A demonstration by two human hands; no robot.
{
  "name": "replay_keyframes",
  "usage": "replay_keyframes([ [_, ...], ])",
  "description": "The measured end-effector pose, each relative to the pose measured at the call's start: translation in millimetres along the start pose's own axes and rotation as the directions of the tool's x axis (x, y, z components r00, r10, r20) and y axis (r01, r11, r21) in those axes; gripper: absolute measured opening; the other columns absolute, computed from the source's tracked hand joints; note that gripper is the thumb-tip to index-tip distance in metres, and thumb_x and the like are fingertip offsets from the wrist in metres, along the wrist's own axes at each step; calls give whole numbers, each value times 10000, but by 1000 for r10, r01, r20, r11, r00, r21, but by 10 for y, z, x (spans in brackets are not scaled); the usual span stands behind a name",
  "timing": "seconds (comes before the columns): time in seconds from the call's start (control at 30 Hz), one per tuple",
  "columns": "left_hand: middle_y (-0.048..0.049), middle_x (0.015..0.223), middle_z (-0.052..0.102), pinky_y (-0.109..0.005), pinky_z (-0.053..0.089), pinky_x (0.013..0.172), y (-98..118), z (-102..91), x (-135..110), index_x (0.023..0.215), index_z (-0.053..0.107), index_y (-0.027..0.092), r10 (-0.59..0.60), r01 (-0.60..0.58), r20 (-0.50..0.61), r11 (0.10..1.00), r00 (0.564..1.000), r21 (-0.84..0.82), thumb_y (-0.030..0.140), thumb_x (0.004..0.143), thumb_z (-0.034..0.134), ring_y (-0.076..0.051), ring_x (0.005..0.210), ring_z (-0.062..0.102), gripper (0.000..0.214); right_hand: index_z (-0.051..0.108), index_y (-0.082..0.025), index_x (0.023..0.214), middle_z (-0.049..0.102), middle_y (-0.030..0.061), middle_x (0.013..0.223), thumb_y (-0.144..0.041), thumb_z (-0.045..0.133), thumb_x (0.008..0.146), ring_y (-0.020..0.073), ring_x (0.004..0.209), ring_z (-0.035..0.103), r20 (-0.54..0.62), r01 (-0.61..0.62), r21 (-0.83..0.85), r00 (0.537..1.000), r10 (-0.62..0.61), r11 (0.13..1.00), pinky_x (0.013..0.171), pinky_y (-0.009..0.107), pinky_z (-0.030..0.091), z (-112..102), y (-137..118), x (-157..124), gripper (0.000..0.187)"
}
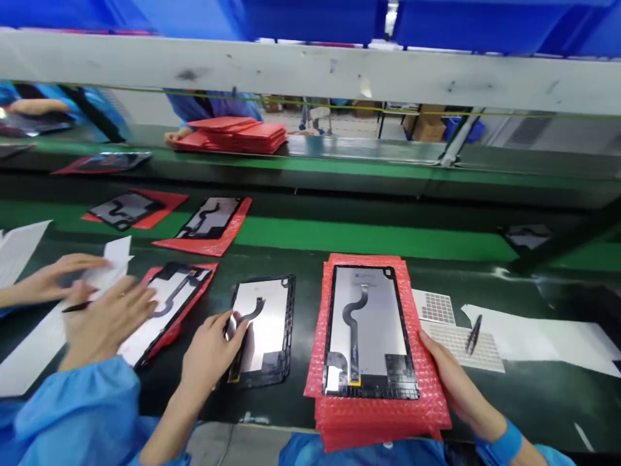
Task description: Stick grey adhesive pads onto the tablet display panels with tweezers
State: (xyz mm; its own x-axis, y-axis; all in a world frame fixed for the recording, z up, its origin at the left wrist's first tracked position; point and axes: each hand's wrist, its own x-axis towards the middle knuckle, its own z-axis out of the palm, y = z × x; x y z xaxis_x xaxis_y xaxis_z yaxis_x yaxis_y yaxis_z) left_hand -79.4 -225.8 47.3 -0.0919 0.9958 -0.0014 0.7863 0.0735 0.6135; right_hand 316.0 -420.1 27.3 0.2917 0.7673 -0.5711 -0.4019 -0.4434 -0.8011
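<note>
A bare display panel [266, 330] with a curved flex cable lies back side up on the dark bench. My left hand [213, 353] grips its left edge, thumb on the metal back. To the right sits a stack of red bubble-wrap bags [427, 388] with a second panel [369, 330] on top. My right hand [444, 372] lies along the stack's right edge with its fingers stretched out, holding nothing.
A co-worker's hands [104, 317] in blue sleeves work on a panel on red wrap [169, 304] at my left, one holding a thin black tool. Tweezers [474, 333] lie on sticker sheets [451, 336]. The green conveyor [339, 236] carries more panels [208, 223]. Red bags [233, 134] are stacked beyond.
</note>
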Motion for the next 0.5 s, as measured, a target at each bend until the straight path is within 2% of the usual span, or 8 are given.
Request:
replay_keyframes([
  [0.1,-239,1301,683,-600,448,1160,264,162,-205,1094,710,201,26,-21,52,996,998,-84,729,656,591,-502,1333,573,696,801,-190,1177,821,121,1162,-720,737,873,326,1098,774,87,-27,72,996,21,997,1100,465,545,99,-118,28,614],
  [0.17,-187,1251,730,-530,565,1042,512,350,-371,1120,719,240,-52,154,338,948,940,-280,832,656,605,-429,1251,662,761,792,-177,1179,827,123,1124,-707,739,883,312,1089,780,126,-58,107,991,44,993,1102,445,539,155,-224,71,609],
  [0.23,-154,1188,770,-493,616,956,769,550,-521,1099,742,269,-104,448,679,821,727,-354,912,630,633,-390,1195,710,803,789,-164,1127,833,128,1043,-715,733,882,310,1021,796,167,-101,123,983,80,987,1071,455,558,217,-308,133,605],
  [0.27,-143,1171,781,-484,624,944,879,638,-578,1080,752,284,-126,566,773,755,622,-332,932,601,657,-381,1189,719,812,787,-164,1100,833,125,1004,-718,731,880,310,988,802,184,-119,128,978,94,985,1052,466,569,251,-335,167,599],
  [0.3,-130,1160,789,-475,629,941,967,711,-618,1074,759,298,-160,649,815,696,556,-306,934,570,688,-373,1182,727,814,785,-169,1076,832,121,974,-717,731,876,312,967,804,199,-131,135,975,103,982,1036,480,577,287,-351,198,586],
  [0.33,-117,1154,795,-465,633,941,1028,767,-637,1089,761,312,-206,706,826,648,525,-288,915,547,725,-366,1170,736,812,783,-176,1053,830,115,952,-712,736,869,316,958,805,211,-138,143,972,106,980,1023,494,583,326,-356,226,569],
  [0.43,-106,1145,803,-473,642,955,1050,842,-567,1171,770,308,-308,774,815,583,491,-246,832,568,773,-373,1137,756,799,783,-199,1017,828,103,952,-668,771,845,327,997,795,226,-110,181,972,68,977,1034,518,572,455,-341,269,500],
  [0.5,-114,1142,806,-506,645,970,994,841,-418,1200,789,284,-245,683,807,687,537,-247,805,667,723,-398,1149,752,749,786,-208,1042,828,93,980,-617,769,860,327,1036,784,228,-58,208,974,9,976,1066,524,548,547,-343,265,447],
])
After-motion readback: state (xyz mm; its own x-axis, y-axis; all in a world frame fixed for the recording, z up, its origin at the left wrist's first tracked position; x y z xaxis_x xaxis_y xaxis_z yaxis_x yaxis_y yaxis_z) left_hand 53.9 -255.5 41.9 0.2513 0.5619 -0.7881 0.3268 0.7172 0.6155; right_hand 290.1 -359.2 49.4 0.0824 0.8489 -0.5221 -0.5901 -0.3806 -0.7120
